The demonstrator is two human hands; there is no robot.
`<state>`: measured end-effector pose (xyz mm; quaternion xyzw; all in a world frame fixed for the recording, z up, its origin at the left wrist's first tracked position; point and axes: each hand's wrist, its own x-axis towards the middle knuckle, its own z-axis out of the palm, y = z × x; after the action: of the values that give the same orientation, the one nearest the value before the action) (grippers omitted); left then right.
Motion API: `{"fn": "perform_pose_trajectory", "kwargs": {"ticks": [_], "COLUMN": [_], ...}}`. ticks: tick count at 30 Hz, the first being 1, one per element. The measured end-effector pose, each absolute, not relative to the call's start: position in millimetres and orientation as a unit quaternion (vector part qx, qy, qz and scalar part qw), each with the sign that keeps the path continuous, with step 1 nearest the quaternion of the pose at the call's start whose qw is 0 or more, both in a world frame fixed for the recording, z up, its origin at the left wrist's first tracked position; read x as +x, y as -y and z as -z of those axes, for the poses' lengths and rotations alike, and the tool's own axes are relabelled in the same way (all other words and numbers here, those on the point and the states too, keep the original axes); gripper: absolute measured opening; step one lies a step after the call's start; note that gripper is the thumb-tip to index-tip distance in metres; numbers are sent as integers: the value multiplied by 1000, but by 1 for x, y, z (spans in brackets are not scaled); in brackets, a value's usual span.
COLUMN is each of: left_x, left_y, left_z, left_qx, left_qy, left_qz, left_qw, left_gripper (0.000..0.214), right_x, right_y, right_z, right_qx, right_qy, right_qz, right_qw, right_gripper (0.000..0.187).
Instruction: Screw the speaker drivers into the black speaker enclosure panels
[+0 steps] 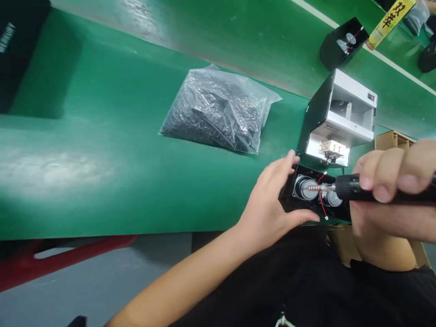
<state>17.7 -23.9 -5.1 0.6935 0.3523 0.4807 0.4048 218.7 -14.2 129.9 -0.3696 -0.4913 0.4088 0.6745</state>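
Note:
An electric screwdriver (350, 187) lies level in the closed fingers of my right hand (391, 177), its bit pointing left over a black speaker box (309, 170). Two round speaker drivers (308, 188) sit in that box, and red wires (322, 206) with white plugs come out between them. Around the box's left end spreads my left hand (269, 200), thumb and fingers stretched apart. Its fingertips are at the box's edge; whether they press on it I cannot tell. Just behind the box stands a silver and black screw feeder (354, 104).
A clear plastic bag of small black parts (218, 109) lies mid-table. Further back are another black speaker box (340, 43) and a yellow carton (391, 20). A cardboard box (391, 138) stands at the right, a black object (20, 54) at far left. A red stool (68, 259) is below the edge.

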Motion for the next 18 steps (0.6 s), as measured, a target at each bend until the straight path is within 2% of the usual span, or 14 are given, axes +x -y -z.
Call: {"fn": "perform_pose_trajectory", "kwargs": {"ticks": [2,7,13,18], "left_x": [12,9,16,16], "left_y": [23,21,19,20], "left_z": [18,44,53,55], "left_qx": [727,786,793,788], "left_qy": [-380,-350,-348,-348], "left_qz": [-455,-356,-353,-353], "left_qw": [347,363,355,365], "left_gripper": [128,151,148,147], "right_x": [212,200,200,200], "right_y": [2,-20,-24,-23], "right_z": [-122,-100,-89,-86], "right_qx": [-384,-396,-400,-404], "right_qy": [505,520,526,529], "right_qz": [-391,-376,-422,-406], "right_qw": [667,657,620,626], "right_gripper": [45,56,58,61]}}
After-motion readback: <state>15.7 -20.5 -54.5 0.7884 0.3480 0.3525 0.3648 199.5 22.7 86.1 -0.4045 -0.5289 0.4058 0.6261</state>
